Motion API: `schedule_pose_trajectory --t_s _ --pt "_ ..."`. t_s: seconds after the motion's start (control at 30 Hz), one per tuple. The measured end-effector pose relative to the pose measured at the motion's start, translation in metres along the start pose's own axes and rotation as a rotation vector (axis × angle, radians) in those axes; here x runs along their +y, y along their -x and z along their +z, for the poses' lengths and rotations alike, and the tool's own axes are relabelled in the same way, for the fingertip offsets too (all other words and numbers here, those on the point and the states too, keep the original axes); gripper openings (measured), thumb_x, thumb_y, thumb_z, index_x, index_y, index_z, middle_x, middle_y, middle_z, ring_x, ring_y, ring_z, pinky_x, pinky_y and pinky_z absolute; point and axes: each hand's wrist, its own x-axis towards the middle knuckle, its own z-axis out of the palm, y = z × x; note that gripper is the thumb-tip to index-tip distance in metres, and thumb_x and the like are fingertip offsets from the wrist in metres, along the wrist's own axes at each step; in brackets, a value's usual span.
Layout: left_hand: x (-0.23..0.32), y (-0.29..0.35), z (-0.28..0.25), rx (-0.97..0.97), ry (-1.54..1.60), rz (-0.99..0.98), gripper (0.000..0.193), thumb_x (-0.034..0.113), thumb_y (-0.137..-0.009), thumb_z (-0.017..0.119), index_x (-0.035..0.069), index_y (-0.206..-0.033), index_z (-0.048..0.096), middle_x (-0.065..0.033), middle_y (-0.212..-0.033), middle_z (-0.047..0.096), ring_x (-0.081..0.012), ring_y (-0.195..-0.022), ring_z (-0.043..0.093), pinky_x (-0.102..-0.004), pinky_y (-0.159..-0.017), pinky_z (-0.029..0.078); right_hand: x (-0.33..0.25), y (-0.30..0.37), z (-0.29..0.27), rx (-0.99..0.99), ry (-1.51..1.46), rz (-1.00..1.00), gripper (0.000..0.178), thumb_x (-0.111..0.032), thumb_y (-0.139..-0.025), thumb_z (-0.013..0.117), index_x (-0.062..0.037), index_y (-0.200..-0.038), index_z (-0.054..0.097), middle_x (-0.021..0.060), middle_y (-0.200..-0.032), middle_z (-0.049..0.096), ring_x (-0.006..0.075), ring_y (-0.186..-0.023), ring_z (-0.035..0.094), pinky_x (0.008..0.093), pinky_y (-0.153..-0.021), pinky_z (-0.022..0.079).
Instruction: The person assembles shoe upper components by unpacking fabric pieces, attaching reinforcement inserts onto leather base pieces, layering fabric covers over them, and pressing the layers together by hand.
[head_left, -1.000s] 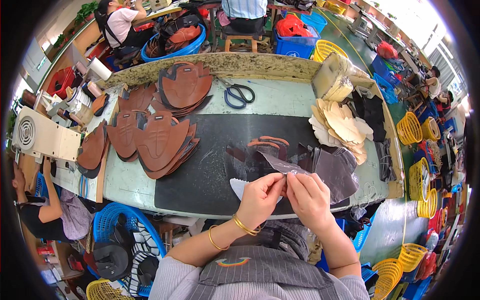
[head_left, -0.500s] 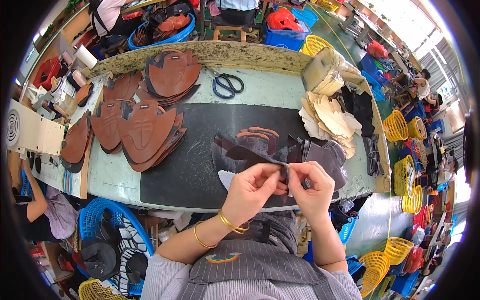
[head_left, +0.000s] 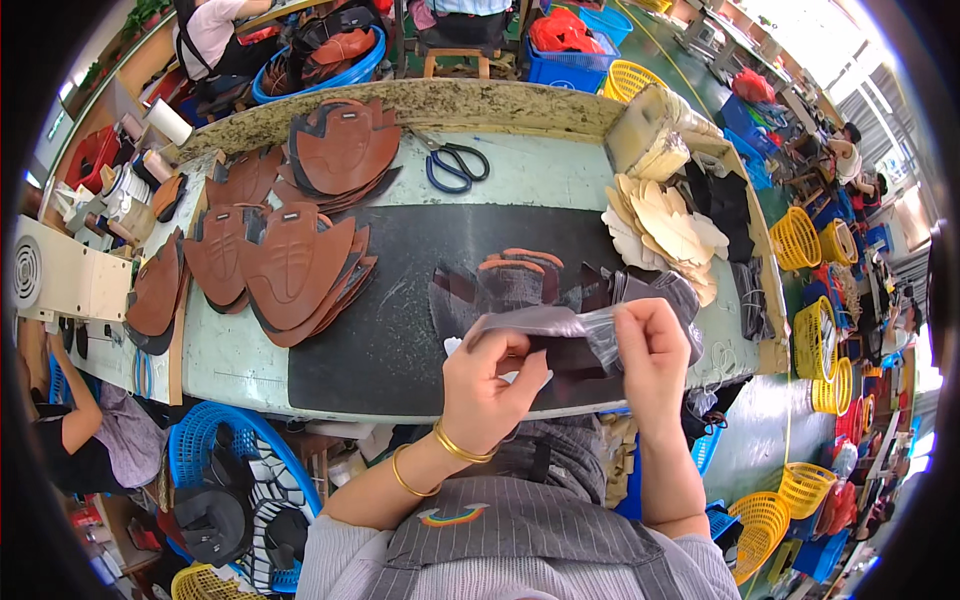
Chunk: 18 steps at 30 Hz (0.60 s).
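Note:
Between both hands a thin dark shoe-lining piece point(head_left: 545, 321) is stretched above the near part of the black mat point(head_left: 400, 330). My left hand point(head_left: 490, 385) is closed with curled fingers on its left end. My right hand point(head_left: 652, 350) pinches the right end, where the material looks shiny and creased. Just beyond the hands lies a dark shoe upper point(head_left: 515, 285) with brown edges, partly hidden by the held piece. Beside it, a stack of dark pieces point(head_left: 655, 290) sits behind my right hand.
Stacks of brown leather uppers point(head_left: 295, 270) cover the table's left side. Blue-handled scissors point(head_left: 455, 165) lie at the back. Cream pieces point(head_left: 665, 230) and a worn block point(head_left: 648, 135) stand right, inside the raised wooden edge point(head_left: 480, 100). A blue basket point(head_left: 190, 430) is below left.
My hands have moved apart, the right one going right and slightly up. The dark piece, earlier bunched between the fingertips, is now spread out between them.

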Motion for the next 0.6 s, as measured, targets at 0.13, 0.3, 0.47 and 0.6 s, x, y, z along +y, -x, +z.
schedule_pose_trajectory --t_s 0.13,0.3,0.47,0.6 --pt "-0.002 -0.002 0.016 0.035 -0.463 0.486 0.013 0.001 -0.076 0.068 0.003 -0.081 0.057 -0.0143 -0.085 0.059 -0.0245 -0.070 0.061 -0.0316 -0.061 0.049 -0.002 -0.006 0.022 -0.136 0.116 0.032 0.004 -0.005 -0.092 0.052 -0.0019 -0.093 0.052 0.0111 -0.066 0.055 0.0215 -0.056 0.055 0.0320 -0.054 0.044" --pt "0.002 -0.001 0.016 0.183 0.580 -0.449 0.005 0.008 -0.094 0.049 0.004 -0.093 0.052 -0.0062 -0.092 0.061 -0.0135 -0.084 0.062 -0.0309 -0.073 0.054 0.025 0.013 0.037 0.130 0.452 -0.508 0.011 -0.004 -0.083 0.062 -0.0026 -0.089 0.053 0.0123 -0.070 0.059 0.0330 -0.062 0.060 0.0400 -0.053 0.046" --pt "-0.039 0.008 0.000 0.126 0.681 -0.665 0.014 0.015 -0.097 0.045 0.007 -0.095 0.056 -0.0024 -0.089 0.061 -0.0090 -0.077 0.057 -0.0219 -0.070 0.046 0.031 0.056 0.060 -0.016 0.209 -0.417 0.013 -0.009 -0.082 0.068 -0.0043 -0.082 0.055 0.0128 -0.070 0.059 0.0279 -0.059 0.059 0.0344 -0.050 0.046" --pt "-0.023 0.023 0.018 0.142 0.234 -0.505 0.017 0.016 -0.097 0.051 0.004 -0.092 0.062 0.0034 -0.081 0.059 -0.0020 -0.069 0.047 -0.0196 -0.061 0.039 0.038 0.068 0.017 0.074 -0.141 0.099 0.009 -0.010 -0.091 0.060 -0.0024 -0.087 0.057 0.0006 -0.067 0.054 0.0082 -0.052 0.048 0.0242 -0.047 0.038"
